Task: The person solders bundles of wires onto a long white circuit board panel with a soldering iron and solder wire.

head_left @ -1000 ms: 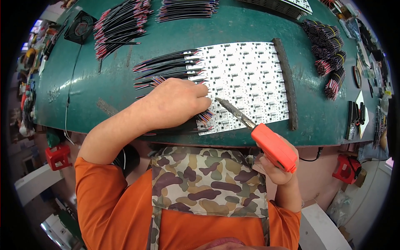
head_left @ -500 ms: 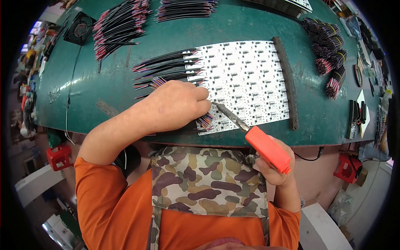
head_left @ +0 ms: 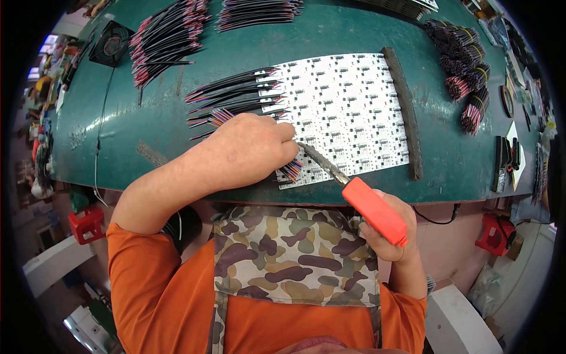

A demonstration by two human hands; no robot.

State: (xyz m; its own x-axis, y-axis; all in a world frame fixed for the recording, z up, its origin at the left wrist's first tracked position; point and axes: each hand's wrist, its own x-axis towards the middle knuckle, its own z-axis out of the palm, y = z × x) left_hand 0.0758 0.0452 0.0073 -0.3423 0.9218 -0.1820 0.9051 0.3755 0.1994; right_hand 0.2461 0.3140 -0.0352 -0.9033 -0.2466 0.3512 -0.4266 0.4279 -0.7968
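Observation:
A white sheet of circuit boards (head_left: 348, 112) lies on the green bench, dotted with small dark parts. Black wires (head_left: 230, 94) with coloured ends run off its left edge. My left hand (head_left: 259, 147) is closed round a bundle of thin wires (head_left: 292, 171) at the sheet's near left corner; their ends poke out on both sides of the fist. In my right hand (head_left: 389, 227) is a soldering iron (head_left: 374, 209) with a red handle. Its metal tip points up and left, close beside my left fingers over the sheet. Whether the tip touches a board or wire cannot be made out.
A dark bar (head_left: 404, 115) borders the sheet's right side. Piles of black wires (head_left: 168, 38) lie at the far left and far middle, with a small black fan (head_left: 111, 43) beside them. Tied wire bundles (head_left: 471, 71) are heaped at the far right. The bench's near edge runs before me.
The iron has shifted very slightly left and up in the picture. My left hand keeps its grip on the wires, almost unmoved. The whole view has tilted a little.

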